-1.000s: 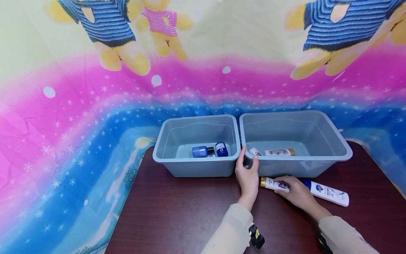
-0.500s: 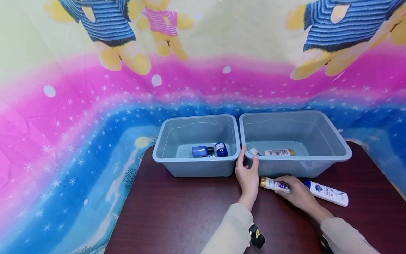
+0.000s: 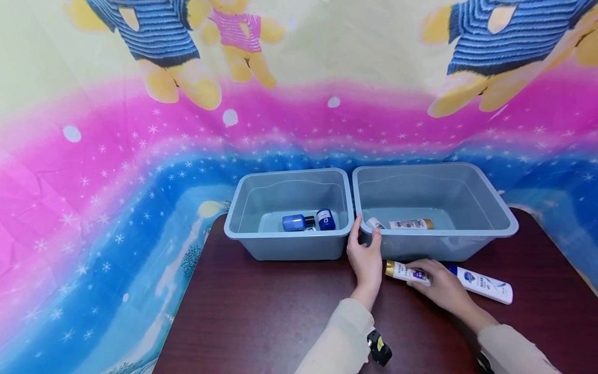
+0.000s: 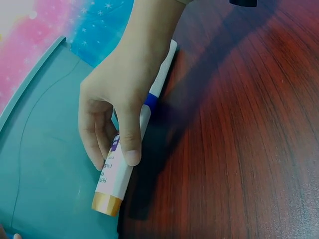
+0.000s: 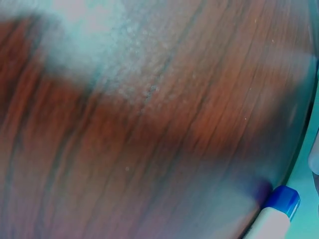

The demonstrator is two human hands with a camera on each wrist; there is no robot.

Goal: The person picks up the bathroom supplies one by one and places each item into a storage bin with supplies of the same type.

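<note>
My right hand [image 3: 441, 285] pinches a small white bottle [image 3: 402, 271] with a gold cap and a purple patch on its label. The bottle lies slanted just in front of the right grey bin [image 3: 439, 246], cap pointing left. From the left wrist view, the thumb of that hand is on one side of the bottle [image 4: 114, 177] and the fingers on the other. My left hand [image 3: 366, 264] touches the bin's near left corner, thumb and forefinger extended either side of it. Behind the right hand lies a larger white bottle [image 3: 486, 285] with a blue cap [image 5: 283, 199].
Another grey bin [image 3: 299, 249] stands close on the left, holding a blue bottle [image 3: 293, 223] with a black cap and a dark blue jar [image 3: 325, 219]. Inside the right bin are a gold-capped container [image 3: 408, 224] and a white item [image 3: 375, 223]. A printed cloth [image 3: 299, 124] hangs behind the table [image 3: 261, 311].
My right hand has shifted slightly to the right with the gold-capped bottle. The left hand has stayed at the bin's corner.
</note>
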